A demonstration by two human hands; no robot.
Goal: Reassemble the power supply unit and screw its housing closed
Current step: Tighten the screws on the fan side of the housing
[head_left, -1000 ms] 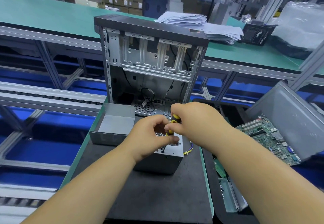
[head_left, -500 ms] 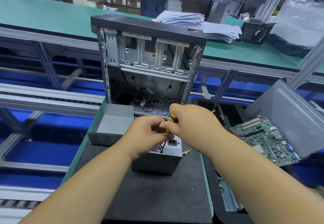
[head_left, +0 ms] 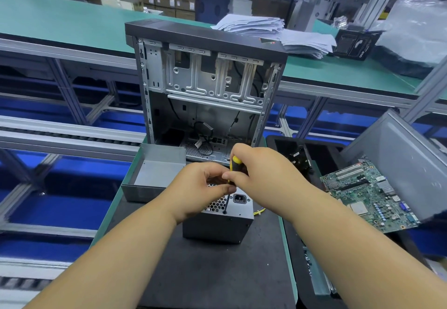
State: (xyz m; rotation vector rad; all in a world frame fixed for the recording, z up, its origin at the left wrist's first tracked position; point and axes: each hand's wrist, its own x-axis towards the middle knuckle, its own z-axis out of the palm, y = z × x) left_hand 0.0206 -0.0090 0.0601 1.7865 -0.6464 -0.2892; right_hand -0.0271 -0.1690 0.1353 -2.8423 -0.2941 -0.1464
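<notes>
The grey power supply unit [head_left: 217, 224] stands on the black mat [head_left: 205, 272], its honeycomb grille and power socket facing up. My right hand [head_left: 261, 175] grips the yellow-and-black screwdriver [head_left: 234, 163], held upright with its tip on the unit's top face near the front edge. My left hand [head_left: 200, 187] is beside it, its fingers pinching the screwdriver's shaft just below the handle. Both hands hide most of the grille.
An open computer case [head_left: 205, 91] stands upright behind the unit. A loose grey metal cover [head_left: 154, 175] lies to the left. At the right, a motherboard [head_left: 370, 197] leans in a black tray under a grey side panel [head_left: 406, 163]. Paper stacks [head_left: 278, 33] lie on the far green bench.
The hands have stayed on the screwdriver over the unit. The screwdriver's shaft and the power socket have come into clear sight as my left hand shifted slightly left.
</notes>
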